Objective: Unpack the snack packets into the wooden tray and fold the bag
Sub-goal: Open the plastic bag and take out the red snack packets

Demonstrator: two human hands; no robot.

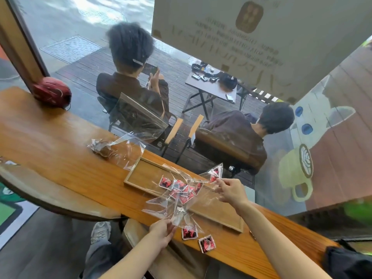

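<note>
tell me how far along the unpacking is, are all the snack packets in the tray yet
Partly done. Several snack packets already lie in the wooden tray. In hand: the left hand and right hand hold the clear bag over the tray, with at least one packet seemingly inside near its top corner. Left: two stray packets sit on the counter outside the tray, and the bag is not yet folded.

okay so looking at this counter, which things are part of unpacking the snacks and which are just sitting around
Part of the job:
clear bag, pinched by left hand and right hand
snack packets over the wooden tray
two packets on the counter outside it

Just lying about:
red helmet
crumpled wrapper
black bag
</note>
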